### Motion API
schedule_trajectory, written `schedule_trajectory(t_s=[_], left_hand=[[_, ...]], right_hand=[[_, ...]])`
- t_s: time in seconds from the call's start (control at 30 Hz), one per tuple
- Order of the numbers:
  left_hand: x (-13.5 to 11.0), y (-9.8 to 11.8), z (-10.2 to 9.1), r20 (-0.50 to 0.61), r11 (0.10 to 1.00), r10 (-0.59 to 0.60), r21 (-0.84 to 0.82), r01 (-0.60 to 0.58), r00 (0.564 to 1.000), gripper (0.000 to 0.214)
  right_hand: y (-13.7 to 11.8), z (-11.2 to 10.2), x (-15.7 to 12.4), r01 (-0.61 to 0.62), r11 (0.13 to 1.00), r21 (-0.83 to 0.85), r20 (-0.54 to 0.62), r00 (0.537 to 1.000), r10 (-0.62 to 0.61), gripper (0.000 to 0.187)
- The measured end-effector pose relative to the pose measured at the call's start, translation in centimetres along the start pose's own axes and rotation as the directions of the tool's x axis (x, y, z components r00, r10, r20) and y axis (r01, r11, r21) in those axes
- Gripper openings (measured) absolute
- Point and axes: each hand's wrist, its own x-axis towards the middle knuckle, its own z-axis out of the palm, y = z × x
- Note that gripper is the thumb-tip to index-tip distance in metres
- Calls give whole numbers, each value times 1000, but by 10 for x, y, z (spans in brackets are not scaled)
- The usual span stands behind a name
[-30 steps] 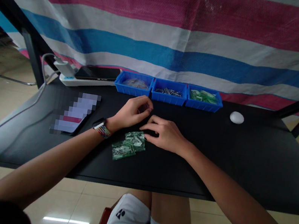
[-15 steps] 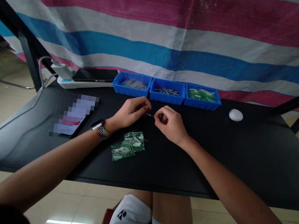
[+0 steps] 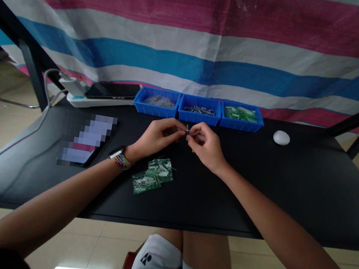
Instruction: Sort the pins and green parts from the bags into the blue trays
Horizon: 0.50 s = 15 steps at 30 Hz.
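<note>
Between my fingertips a small metal screw point(image 3: 187, 129) stands nearly upright, just in front of the blue bins. My left hand point(image 3: 161, 137) pinches it from the left, thumb and fingers together. From the other side my right hand point(image 3: 207, 146) is closed on it with curled fingers, which hide its lower part. Two green plastic bags point(image 3: 147, 181) with small white and metal pieces inside lie on the black table, nearer me and below my left hand, partly overlapping.
Three blue bins stand along the back: one with clear bags point(image 3: 141, 107), one with metal screws point(image 3: 199, 118), one with green bags point(image 3: 241, 125). A phone point(image 3: 87, 142), a power strip point(image 3: 98, 101) with a dark device on it, and a white mouse-like object point(image 3: 281, 138) are farther out.
The screw has turned from lying level between my hands to nearly upright. My fingertips have come closer together, with the left hand's fingers stretched further toward the right.
</note>
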Motion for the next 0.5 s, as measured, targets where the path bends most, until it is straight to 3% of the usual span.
schedule_trajectory(t_s=[0.2, 0.37, 0.5], left_hand=[[-1, -2, -1, 45, 1000, -6, 10, 6, 999, 28], [-1, -2, -4, 79, 998, 45, 48, -49, 996, 29], [-2, -1, -4, 77, 1000, -13, -5, 14, 997, 32]], right_hand=[[-5, 2, -4, 60, 998, -37, 27, 998, -59, 38], [-4, 2, -4, 38, 999, 11, -13, 999, -38, 23], [-2, 2, -3, 17, 997, 69, -76, 997, -11, 22]])
